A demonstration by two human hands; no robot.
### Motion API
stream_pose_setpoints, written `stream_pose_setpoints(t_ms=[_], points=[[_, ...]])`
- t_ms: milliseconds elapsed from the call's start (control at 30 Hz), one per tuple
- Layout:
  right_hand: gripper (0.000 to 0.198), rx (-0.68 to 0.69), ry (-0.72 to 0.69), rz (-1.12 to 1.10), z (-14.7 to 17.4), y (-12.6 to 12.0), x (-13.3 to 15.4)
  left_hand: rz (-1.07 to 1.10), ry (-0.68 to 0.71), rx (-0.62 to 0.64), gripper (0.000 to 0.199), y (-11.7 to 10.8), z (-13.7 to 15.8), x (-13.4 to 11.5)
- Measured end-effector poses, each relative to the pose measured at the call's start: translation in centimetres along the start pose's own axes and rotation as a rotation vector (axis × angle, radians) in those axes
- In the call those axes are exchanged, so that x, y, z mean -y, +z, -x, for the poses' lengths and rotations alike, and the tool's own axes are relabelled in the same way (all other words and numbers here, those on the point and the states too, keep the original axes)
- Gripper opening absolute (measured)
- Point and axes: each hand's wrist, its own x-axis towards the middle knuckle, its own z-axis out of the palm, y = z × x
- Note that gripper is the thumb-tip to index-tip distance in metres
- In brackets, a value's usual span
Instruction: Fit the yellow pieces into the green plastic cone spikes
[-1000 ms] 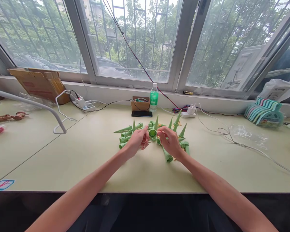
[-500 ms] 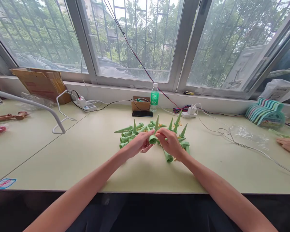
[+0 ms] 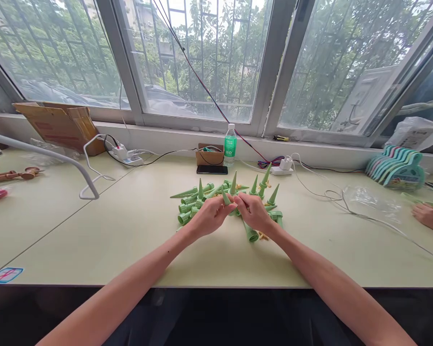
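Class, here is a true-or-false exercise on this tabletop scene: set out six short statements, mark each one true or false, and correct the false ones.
1. The left hand holds a green cone, its tip pointing up. True.
2. The right hand is far away from the left hand. False: the two hands are close together.
3. The phone lies in front of a small brown box. True.
4. The green-labelled bottle lies on its side. False: it stands upright.
5. Another person's hand shows at the right edge of the picture. True.
6. The teal plastic items are at the far left. False: they are on the right side.
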Motion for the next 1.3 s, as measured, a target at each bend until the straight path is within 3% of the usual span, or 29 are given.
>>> stream_pose_setpoints(t_ms=[133,300,533,733,867,1100,1300], points=[[0.040,-0.027,0.003,0.026,-0.1,0.0,-0.1,-0.125,0.084,0.003,0.030,0.1,-0.1,0.4],[0.040,-0.089,0.021,0.008,-0.1,0.1,0.3,-0.107,0.005,-0.026,0.035,0.1,-0.1,-0.2],[0.038,-0.155,0.055,-0.077,0.1,0.0,0.5,0.121,-0.109,-0.025,0.059,-0.2,0.0,-0.4],[0.034,-0.154,0.034,-0.079,0.1,0.0,0.6,0.470,-0.316,0.066,0.053,-0.3,-0.6,-1.3],[0.032,-0.126,0.022,-0.062,0.0,-0.1,0.6,0.552,-0.340,0.098,0.046,-0.5,-0.7,-1.6],[0.034,-0.102,0.021,-0.044,0.0,-0.1,0.3,0.489,-0.309,0.053,0.046,-0.6,-0.4,-1.5],[0.038,-0.085,0.060,-0.048,0.0,0.2,-0.2,0.213,-0.153,-0.038,0.045,-0.3,-0.1,-1.0]])
